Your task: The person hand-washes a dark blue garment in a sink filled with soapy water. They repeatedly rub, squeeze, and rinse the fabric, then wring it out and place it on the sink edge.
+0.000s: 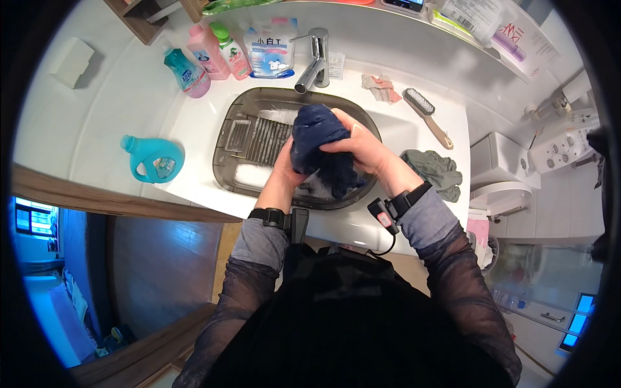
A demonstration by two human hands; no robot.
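Note:
A bunched, wet-looking dark blue cloth (318,131) is held between my two hands, above a grey translucent washbasin with a ribbed washboard (223,169). My left hand (286,167) supports it from the left and below, its fingers mostly hidden by the cloth. My right hand (356,143) grips the cloth from the right, thumb across its front. Part of the fabric hangs towards the basin, where white suds (252,174) lie. Just behind the basin stands a chrome faucet (318,58), its spout pointing at the basin's rear rim. No running water shows.
Left of the faucet stand a detergent pouch (271,51), pink bottles and a teal-and-purple bottle (187,72). A turquoise jug (155,159) lies at the counter's left. On the right are a scrubbing brush (427,114), a pink-grey cloth (381,88) and a crumpled green garment (434,172).

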